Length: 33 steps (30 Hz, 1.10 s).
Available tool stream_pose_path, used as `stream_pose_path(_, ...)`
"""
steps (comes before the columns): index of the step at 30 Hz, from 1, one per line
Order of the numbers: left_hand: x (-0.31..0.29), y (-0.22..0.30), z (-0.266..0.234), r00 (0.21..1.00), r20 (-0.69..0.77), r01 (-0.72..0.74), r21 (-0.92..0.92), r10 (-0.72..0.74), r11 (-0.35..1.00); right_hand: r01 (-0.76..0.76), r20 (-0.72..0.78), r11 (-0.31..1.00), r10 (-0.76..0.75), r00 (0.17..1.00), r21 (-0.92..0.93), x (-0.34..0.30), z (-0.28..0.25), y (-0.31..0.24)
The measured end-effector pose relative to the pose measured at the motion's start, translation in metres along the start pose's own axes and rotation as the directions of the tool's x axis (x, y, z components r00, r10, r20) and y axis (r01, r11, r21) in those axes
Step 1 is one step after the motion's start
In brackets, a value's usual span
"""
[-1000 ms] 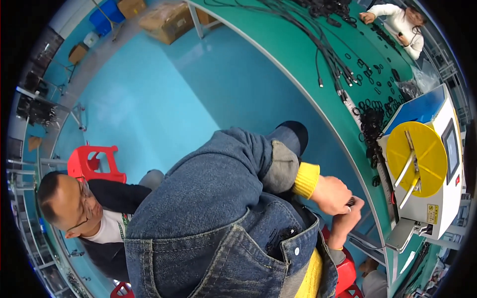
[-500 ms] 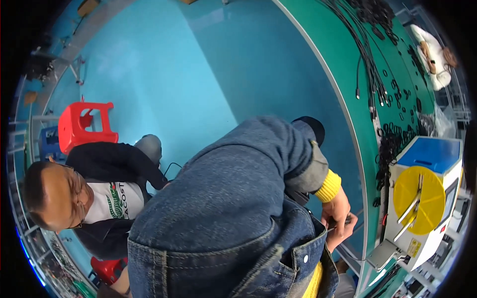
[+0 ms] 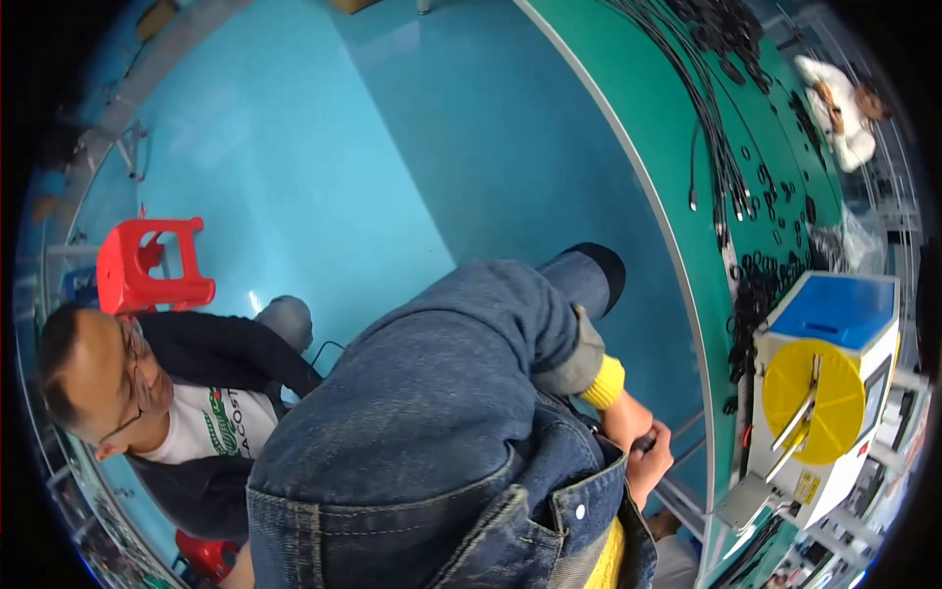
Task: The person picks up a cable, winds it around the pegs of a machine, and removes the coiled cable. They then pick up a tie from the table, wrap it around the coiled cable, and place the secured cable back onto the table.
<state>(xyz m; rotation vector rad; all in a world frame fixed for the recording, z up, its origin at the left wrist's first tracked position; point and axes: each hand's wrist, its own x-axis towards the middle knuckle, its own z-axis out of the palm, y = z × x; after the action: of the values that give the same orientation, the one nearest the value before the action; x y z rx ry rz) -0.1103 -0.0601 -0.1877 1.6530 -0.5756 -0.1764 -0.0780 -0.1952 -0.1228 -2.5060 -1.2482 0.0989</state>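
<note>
My left hand (image 3: pixel 625 420) comes out of a yellow knit cuff and a rolled denim sleeve. Its fingers are bent inward against my right hand (image 3: pixel 650 467), close to the front of my denim jacket (image 3: pixel 412 393). Between the two hands shows a small black piece (image 3: pixel 644 444), too little of it visible to name. The right fingers curl round this piece, while the left fingertips are mostly hidden behind the hand. Both hands are beside the green table's (image 3: pixel 677 157) edge, over the floor side.
On the table lie black cables (image 3: pixel 711 128), several small black rings (image 3: pixel 770 191) and a white machine (image 3: pixel 829 393) with a yellow disc and blue top. A person (image 3: pixel 167 393) sits at left near a red stool (image 3: pixel 152 265); another person in white (image 3: pixel 839 113) is across the table.
The whole view has shifted slightly, moving table and machine leftward. My hands have turned a little, and the black piece between them now shows more plainly.
</note>
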Motion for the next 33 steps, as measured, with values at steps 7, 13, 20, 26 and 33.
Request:
stream_pose_path(7, -0.057, 0.019, -0.044, 0.916, 0.224, 0.400, -0.433, -0.333, 0.808, 0.037, 0.145, 0.970, -0.074, 0.987, 0.240, 0.038, 0.024, -0.011)
stream_pose_path(13, -0.043, -0.010, -0.029, 0.895, 0.239, 0.445, -0.409, -0.377, 0.797, 0.106, 0.264, 0.994, -0.106, 0.959, 0.012, 0.041, 0.040, -0.008)
stream_pose_path(20, -0.025, 0.002, -0.041, 0.795, 0.560, 0.594, -0.644, -0.233, 0.481, -0.090, 0.255, 0.910, -0.017, 0.967, 0.404, 0.037, 0.037, 0.012)
stream_pose_path(26, -0.054, -0.006, -0.065, 0.765, 0.395, 0.636, -0.592, -0.509, 0.495, 0.094, 0.211, 0.983, -0.126, 0.969, 0.159, 0.067, 0.042, -0.022)
stream_pose_path(33, -0.049, 0.031, -0.079, 0.788, 0.274, 0.560, -0.691, -0.551, 0.457, -0.132, 0.139, 0.878, 0.075, 0.987, 0.461, 0.071, 0.040, -0.014)
